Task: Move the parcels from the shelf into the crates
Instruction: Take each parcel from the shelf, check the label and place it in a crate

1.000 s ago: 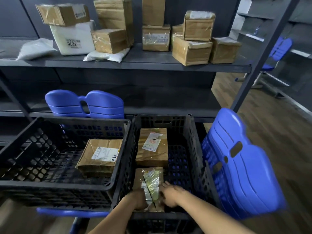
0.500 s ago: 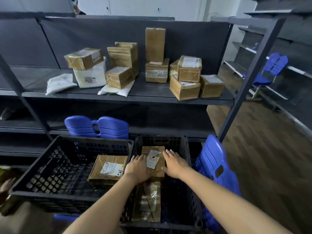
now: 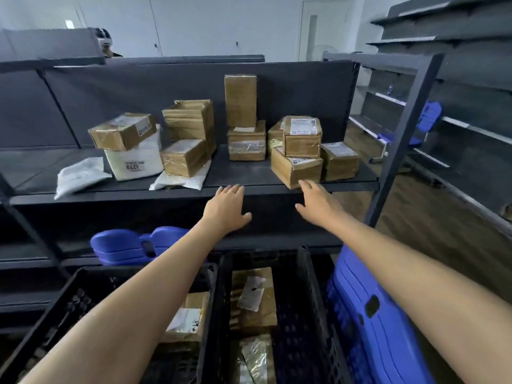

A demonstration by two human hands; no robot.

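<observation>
- Your left hand (image 3: 225,210) and right hand (image 3: 317,203) reach flat-fingered at shelf (image 3: 243,177) edge, holding nothing.
- Right fingertips near the lower brown parcel (image 3: 295,171).
- Two black crates (image 3: 313,300) below hold parcels.

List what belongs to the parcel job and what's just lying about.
Job: shelf, boxes, white bags, left crate, right crate, left hand, right hand.
Lying about: blue seats, far racks.
</observation>
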